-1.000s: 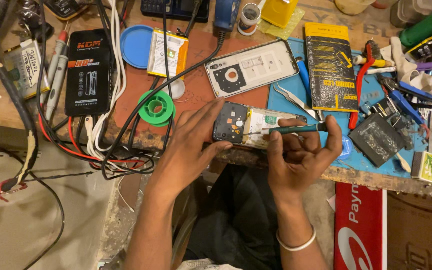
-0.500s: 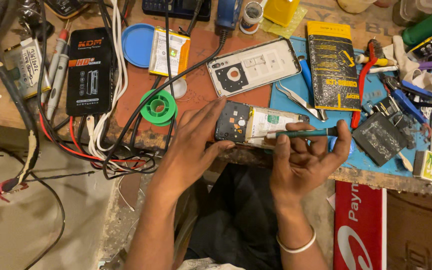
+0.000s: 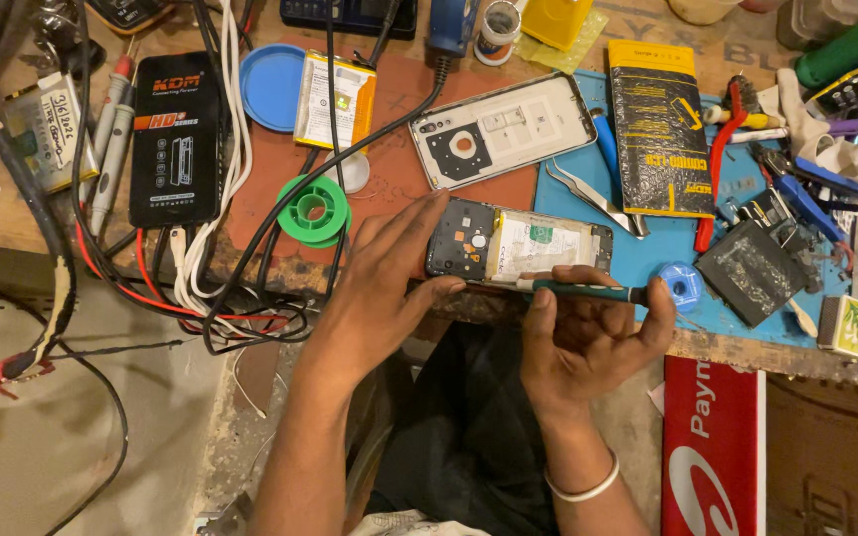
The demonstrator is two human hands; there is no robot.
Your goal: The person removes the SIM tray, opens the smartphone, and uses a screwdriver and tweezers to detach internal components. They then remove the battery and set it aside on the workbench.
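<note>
While left hand (image 3: 374, 288) (fingers spread) steadies the opened phone (image 3: 516, 245) at the bench's near edge, right hand (image 3: 588, 333) pinches a green screwdriver (image 3: 588, 291); unscrewing step, probably; next needs tip seated squarely.

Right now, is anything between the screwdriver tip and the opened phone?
Nothing visible. The right hand holds the green screwdriver with its tip at the opened phone's near edge, and the left hand steadies the phone's left end.
</note>
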